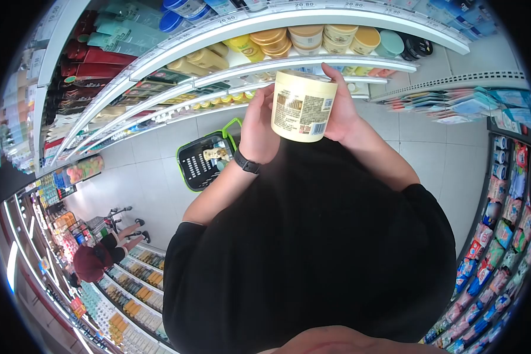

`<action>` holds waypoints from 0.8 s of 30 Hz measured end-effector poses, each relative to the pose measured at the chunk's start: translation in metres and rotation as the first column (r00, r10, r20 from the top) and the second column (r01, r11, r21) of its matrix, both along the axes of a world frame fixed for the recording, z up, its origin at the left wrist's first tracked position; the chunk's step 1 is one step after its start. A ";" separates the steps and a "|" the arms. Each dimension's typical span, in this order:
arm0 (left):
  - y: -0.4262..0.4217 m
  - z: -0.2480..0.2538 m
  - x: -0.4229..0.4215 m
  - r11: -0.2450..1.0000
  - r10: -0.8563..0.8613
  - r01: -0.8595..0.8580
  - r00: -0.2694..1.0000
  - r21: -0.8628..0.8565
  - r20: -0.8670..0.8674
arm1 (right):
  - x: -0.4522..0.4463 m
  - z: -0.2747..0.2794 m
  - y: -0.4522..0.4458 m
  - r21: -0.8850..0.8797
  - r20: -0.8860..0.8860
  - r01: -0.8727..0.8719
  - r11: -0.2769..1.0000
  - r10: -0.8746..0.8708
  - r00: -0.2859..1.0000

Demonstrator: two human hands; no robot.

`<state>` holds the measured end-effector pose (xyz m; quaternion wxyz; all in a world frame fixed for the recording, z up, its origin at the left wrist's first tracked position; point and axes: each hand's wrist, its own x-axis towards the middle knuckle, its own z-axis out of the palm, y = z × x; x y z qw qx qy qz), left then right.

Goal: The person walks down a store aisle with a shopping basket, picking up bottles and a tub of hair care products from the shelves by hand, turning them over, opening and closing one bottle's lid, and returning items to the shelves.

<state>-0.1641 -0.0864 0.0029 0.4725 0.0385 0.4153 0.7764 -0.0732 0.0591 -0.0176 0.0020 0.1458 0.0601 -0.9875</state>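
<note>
Head view: left hand and right hand hold cream tub between them, one each side; barcode showing. Tub in front of shelves. Basket on floor, items inside. Watch on left wrist.

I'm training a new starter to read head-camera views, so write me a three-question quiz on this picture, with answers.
1. Multiple choice: where is the black band worn?
A) right wrist
B) left wrist
C) both wrists

2. Fill in: near its base, the pale yellow jar shows a striped ____ printed on its side.

3. True or false: the jar is lying in the green-rimmed basket.

Key:
1. B
2. barcode
3. False; it is up between the left hand and the right hand.
</note>
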 end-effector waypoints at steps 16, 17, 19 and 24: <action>0.000 -0.005 -0.003 0.953 -0.283 0.198 0.855 0.230 0.434 | 0.005 0.013 -0.018 0.864 -0.443 0.470 0.179 -0.172 0.880; 0.000 -0.005 -0.003 0.953 -0.280 0.187 0.845 0.240 0.456 | 0.004 0.012 -0.019 0.859 -0.444 0.476 0.186 -0.190 0.876; -0.001 -0.004 -0.003 0.952 -0.279 0.174 0.833 0.252 0.477 | 0.003 0.013 -0.019 0.855 -0.446 0.483 0.192 -0.207 0.871; -0.010 -0.004 -0.007 0.963 -0.247 0.163 0.848 0.213 0.470 | 0.000 0.011 -0.016 0.854 -0.359 0.438 0.280 -0.291 0.887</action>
